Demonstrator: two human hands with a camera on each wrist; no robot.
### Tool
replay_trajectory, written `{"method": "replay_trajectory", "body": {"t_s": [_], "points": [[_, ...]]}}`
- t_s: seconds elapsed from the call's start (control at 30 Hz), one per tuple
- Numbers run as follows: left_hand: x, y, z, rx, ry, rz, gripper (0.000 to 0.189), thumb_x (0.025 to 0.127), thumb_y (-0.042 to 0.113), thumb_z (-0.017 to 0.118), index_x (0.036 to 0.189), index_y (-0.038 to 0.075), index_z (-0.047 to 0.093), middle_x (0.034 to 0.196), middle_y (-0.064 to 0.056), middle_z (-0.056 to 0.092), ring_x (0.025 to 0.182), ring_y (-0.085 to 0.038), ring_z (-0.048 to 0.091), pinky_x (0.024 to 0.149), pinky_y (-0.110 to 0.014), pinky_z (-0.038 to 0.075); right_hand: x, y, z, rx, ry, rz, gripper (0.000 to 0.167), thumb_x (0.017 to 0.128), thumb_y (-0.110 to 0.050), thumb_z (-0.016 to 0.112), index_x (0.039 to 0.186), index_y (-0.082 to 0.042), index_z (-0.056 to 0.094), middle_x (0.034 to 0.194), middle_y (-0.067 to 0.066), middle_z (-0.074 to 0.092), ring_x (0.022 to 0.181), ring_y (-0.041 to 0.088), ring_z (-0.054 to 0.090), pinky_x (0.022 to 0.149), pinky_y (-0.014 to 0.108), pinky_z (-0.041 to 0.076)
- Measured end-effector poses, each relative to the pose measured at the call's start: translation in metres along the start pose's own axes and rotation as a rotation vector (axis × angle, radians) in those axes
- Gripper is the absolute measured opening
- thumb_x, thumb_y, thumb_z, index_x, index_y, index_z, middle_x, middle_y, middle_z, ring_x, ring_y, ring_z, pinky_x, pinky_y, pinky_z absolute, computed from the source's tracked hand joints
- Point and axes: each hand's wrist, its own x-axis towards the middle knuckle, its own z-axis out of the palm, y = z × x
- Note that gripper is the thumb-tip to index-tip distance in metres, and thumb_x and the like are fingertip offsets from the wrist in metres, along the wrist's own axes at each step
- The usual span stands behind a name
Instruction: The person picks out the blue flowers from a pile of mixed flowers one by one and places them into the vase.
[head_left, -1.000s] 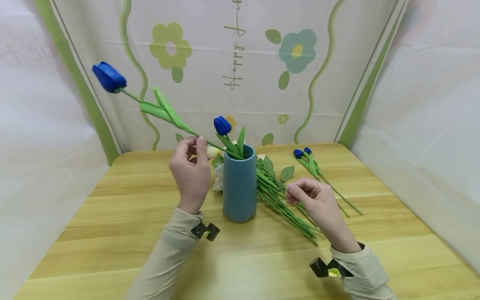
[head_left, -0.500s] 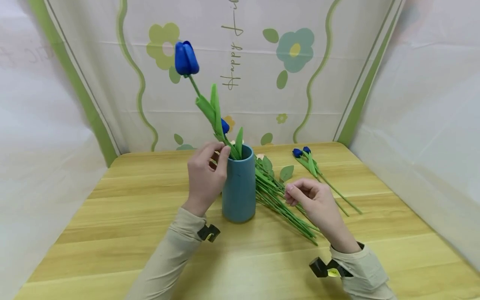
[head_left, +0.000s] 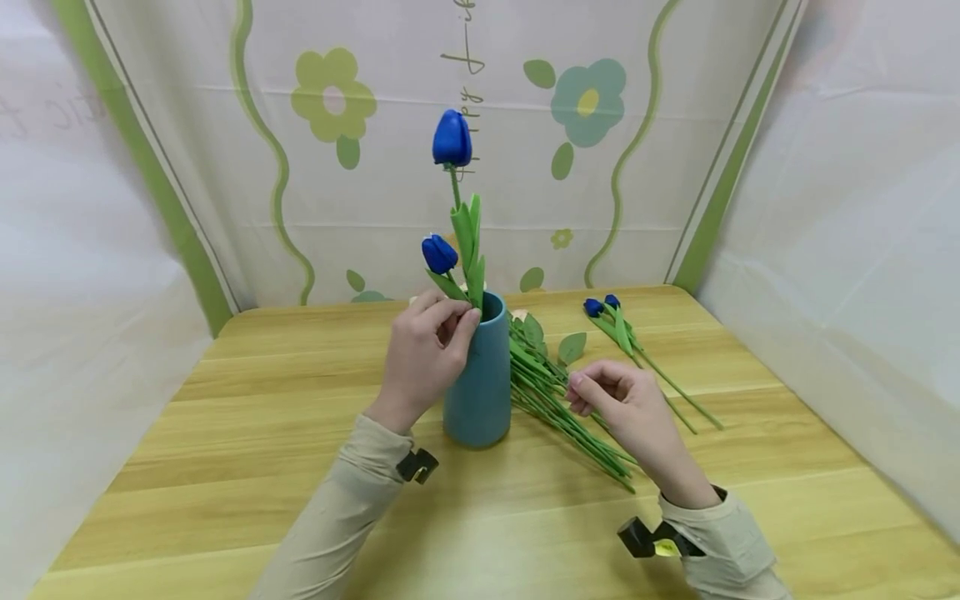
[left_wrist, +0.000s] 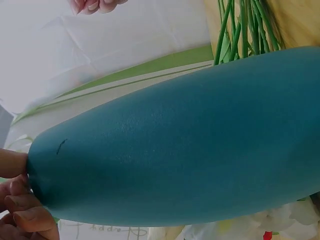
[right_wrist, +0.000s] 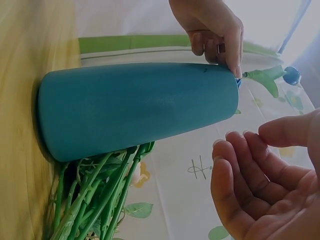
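Observation:
A blue-green vase [head_left: 480,400] stands upright on the table. My left hand [head_left: 427,354] is at its rim, thumb and fingers pinching the stem of a tall blue tulip [head_left: 452,140] whose lower end is inside the vase. A second, lower blue tulip [head_left: 438,253] leans left out of the same opening. The left wrist view is mostly filled by the vase wall, with fingertips [left_wrist: 30,210] at the mouth. To the right of the vase, my right hand [head_left: 626,408] hovers with loosely curled fingers, and the right wrist view shows nothing in it.
Behind and right of the vase lies a bunch of green stems [head_left: 570,433] with leaves. Two more blue tulips [head_left: 611,312] lie at the right of the wooden table [head_left: 247,433]. White flowers [left_wrist: 280,220] show behind the vase. A printed curtain [head_left: 405,167] closes the back.
My left hand has moved right to the vase rim, and the tall tulip has swung from slanting far left to nearly upright over the vase. My right hand has stayed put.

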Motion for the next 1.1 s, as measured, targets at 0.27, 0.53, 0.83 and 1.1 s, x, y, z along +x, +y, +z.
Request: {"method": "replay_trajectory", "body": {"t_s": [0.27,0.53,0.83,1.1], "points": [[0.002,0.003,0.001,-0.013,-0.037,-0.064,0.013,0.093,0.011,0.069,0.087,0.001,0.074,0.071,0.000,0.045,0.065,-0.014,0.044,0.056,-0.030,0.039,0.000,0.000,0.000,-0.009,0.009,0.009,0.022,0.098,-0.019,0.064,0.091,0.002,0.068,0.083,0.014,0.067,0.073,0.025,0.064,0.066,0.032,0.056],[0.002,0.003,0.002,-0.023,-0.003,-0.085,0.013,0.092,0.012,0.071,0.085,0.001,0.075,0.069,0.000,0.045,0.065,-0.014,0.045,0.056,-0.029,0.040,0.001,0.000,0.000,-0.014,0.007,0.016,0.022,0.098,-0.019,0.064,0.091,0.001,0.069,0.082,0.013,0.067,0.073,0.025,0.065,0.065,0.033,0.056],[-0.013,0.004,0.000,-0.011,0.109,-0.179,0.031,0.087,0.023,0.079,0.104,-0.001,0.070,0.080,-0.005,0.054,0.067,-0.011,0.056,0.054,-0.027,0.050,0.002,0.000,0.001,-0.010,0.001,0.019,0.022,0.098,-0.019,0.064,0.091,0.001,0.069,0.082,0.013,0.067,0.073,0.026,0.065,0.065,0.033,0.056],[-0.024,0.010,-0.001,-0.004,0.085,-0.365,0.053,0.085,0.033,0.080,0.121,0.000,0.061,0.104,-0.012,0.056,0.086,-0.021,0.059,0.064,-0.031,0.053,0.002,0.000,0.000,-0.026,-0.003,0.015,0.022,0.098,-0.018,0.064,0.090,0.001,0.069,0.083,0.018,0.067,0.073,0.029,0.065,0.065,0.033,0.056]]}}
